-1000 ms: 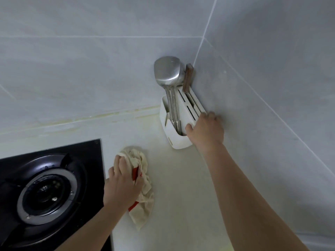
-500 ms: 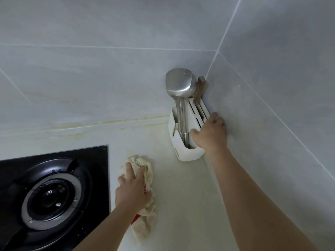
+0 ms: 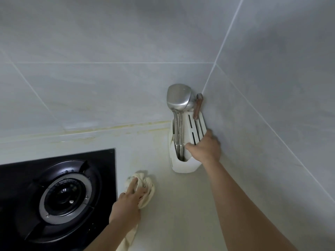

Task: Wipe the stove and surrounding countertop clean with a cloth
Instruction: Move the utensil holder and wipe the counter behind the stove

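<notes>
Cloth (image 3: 145,187), cream and bunched, lies on the pale countertop (image 3: 181,214) just beside the right edge of the black stove (image 3: 59,192), at about six o'clock. The left hand (image 3: 126,205) presses down on it, fingers closed over the folds. At about three o'clock, in the wall corner, the right hand (image 3: 204,149) clasps a white utensil holder (image 3: 184,160) holding a steel ladle (image 3: 178,98). The countertop wipe seems underway; next, the holder likely needs lifting or shifting so the cloth reaches beneath it.
</notes>
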